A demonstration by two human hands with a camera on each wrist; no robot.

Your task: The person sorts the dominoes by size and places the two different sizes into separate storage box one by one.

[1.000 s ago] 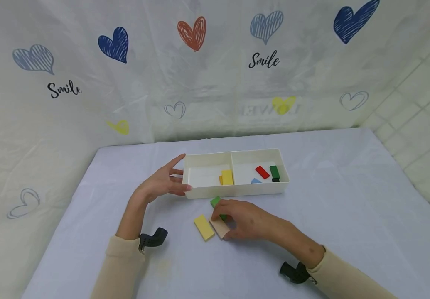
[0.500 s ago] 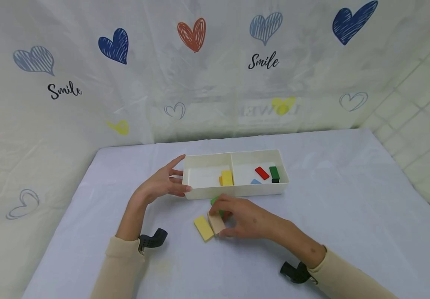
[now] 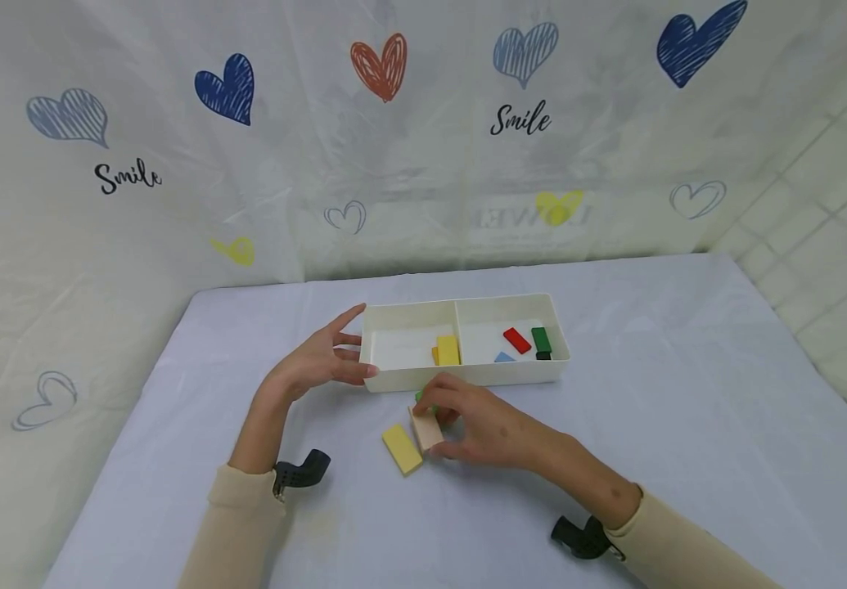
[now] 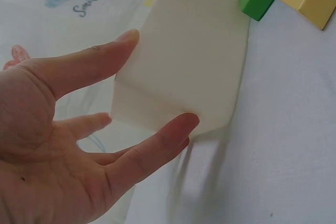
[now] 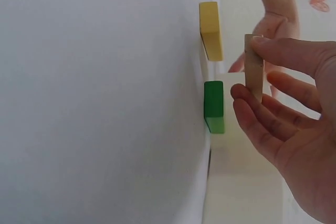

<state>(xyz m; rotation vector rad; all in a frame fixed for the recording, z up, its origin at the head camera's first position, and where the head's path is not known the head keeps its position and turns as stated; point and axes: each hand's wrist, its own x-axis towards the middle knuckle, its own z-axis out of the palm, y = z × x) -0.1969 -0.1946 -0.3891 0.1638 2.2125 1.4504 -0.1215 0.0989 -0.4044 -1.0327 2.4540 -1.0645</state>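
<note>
A plain wooden block point(image 3: 426, 429) is pinched between the thumb and fingers of my right hand point(image 3: 493, 424); the right wrist view shows this wooden block point(image 5: 254, 69) edge-on. Behind it, a green block point(image 3: 426, 399) is partly hidden by the fingers. A yellow block point(image 3: 402, 449) lies to the left on the cloth. My left hand point(image 3: 317, 360) spreads its nearly straight fingers at the left end of a white two-compartment box point(image 3: 467, 375), fingertips at its edges. In the left wrist view, thumb and fingers point(image 4: 173, 135) lie apart along the box point(image 4: 194, 51).
Yellow blocks point(image 3: 448, 350) lean by the divider in the box's left compartment. Its right compartment holds a red block point(image 3: 516, 340), a dark green block point(image 3: 541, 339) and a blue piece point(image 3: 504, 357). A white cloth point(image 3: 651, 393) covers the table; a heart-printed curtain point(image 3: 423, 164) hangs behind.
My right hand has lifted the wooden block slightly and moved it a little away from me, toward the box, tilting it upright. My left hand has stayed at the box's end.
</note>
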